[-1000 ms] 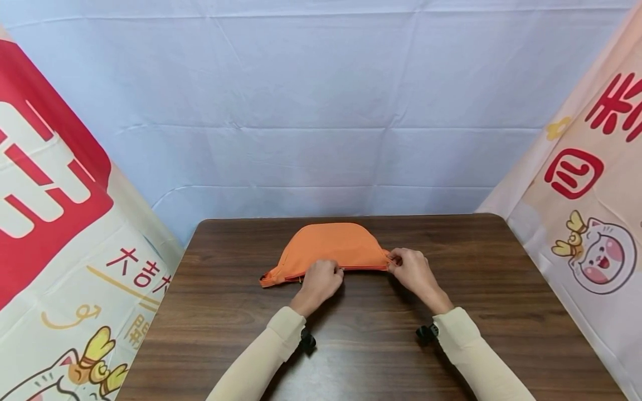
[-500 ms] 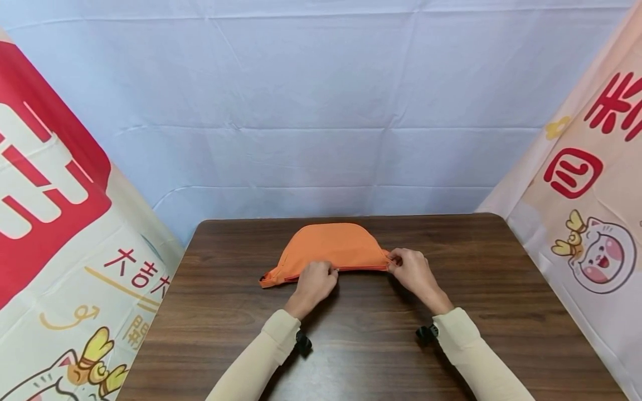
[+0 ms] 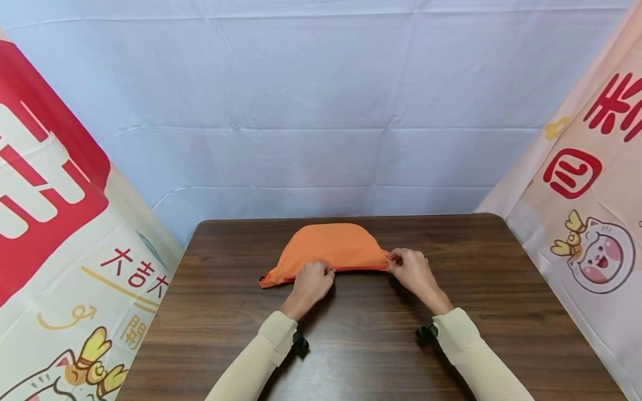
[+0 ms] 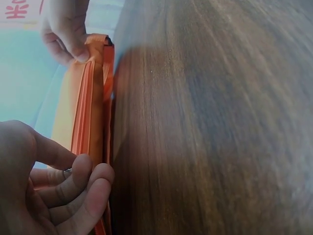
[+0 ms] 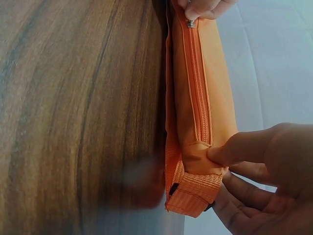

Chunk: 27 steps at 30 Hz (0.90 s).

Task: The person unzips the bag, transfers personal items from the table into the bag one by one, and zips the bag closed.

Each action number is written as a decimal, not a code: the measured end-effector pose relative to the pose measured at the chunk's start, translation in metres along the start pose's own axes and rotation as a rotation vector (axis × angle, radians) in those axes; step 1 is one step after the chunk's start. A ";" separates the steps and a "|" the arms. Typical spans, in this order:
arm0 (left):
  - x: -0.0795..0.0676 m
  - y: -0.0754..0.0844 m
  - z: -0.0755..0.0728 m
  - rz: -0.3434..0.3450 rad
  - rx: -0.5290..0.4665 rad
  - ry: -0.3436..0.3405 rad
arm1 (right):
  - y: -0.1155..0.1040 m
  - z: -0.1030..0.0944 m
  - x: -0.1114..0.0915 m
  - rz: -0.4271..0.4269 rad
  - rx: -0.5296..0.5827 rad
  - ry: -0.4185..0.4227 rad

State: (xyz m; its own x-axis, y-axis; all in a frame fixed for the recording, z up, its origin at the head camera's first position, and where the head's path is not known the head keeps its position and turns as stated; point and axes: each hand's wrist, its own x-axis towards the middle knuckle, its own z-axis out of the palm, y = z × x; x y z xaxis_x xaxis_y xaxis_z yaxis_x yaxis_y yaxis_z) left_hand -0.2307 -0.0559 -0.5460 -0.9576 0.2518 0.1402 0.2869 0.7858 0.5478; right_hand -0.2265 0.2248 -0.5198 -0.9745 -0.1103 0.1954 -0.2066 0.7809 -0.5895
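Observation:
An orange fanny pack (image 3: 333, 245) lies on the table, its curved side away from me and its zipper edge towards me. My left hand (image 3: 311, 281) is at the middle of that edge and pinches the metal zipper pull (image 5: 190, 23) between thumb and finger. From the pull to the right end, the zipper (image 5: 200, 88) shows its teeth meshed in the right wrist view. My right hand (image 3: 413, 273) grips the right end of the pack, beside the webbing strap (image 5: 198, 191) and its black buckle part. The left stretch of the zipper is partly hidden by my left hand.
The dark wood-grain table (image 3: 371, 345) has its far edge just behind the pack. A pale blue cloth (image 3: 321, 111) hangs behind it. Printed banners stand at the left (image 3: 55, 223) and the right (image 3: 577, 223).
My left hand has slid a short way to the left along the zipper edge, with the pull in its fingers. My right hand and the fanny pack have stayed nearly still.

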 end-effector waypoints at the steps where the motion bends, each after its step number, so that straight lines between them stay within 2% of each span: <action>1: 0.000 0.000 0.000 -0.001 -0.002 0.000 | 0.000 0.000 0.000 0.000 0.000 0.001; 12: -0.003 -0.007 -0.003 -0.038 0.007 -0.014 | 0.001 0.000 0.000 -0.010 0.000 0.011; 21: -0.006 -0.014 -0.007 0.003 0.019 0.047 | 0.001 -0.001 -0.001 -0.001 0.005 0.014; 27: -0.009 -0.016 -0.013 -0.037 -0.013 0.016 | 0.002 -0.001 0.000 -0.001 0.012 0.011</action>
State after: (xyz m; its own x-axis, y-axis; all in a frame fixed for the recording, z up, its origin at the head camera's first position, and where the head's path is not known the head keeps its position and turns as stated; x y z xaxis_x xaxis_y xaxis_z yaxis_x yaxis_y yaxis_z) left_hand -0.2268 -0.0778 -0.5457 -0.9678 0.2140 0.1325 0.2512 0.7872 0.5632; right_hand -0.2266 0.2267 -0.5199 -0.9732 -0.1043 0.2050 -0.2090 0.7733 -0.5987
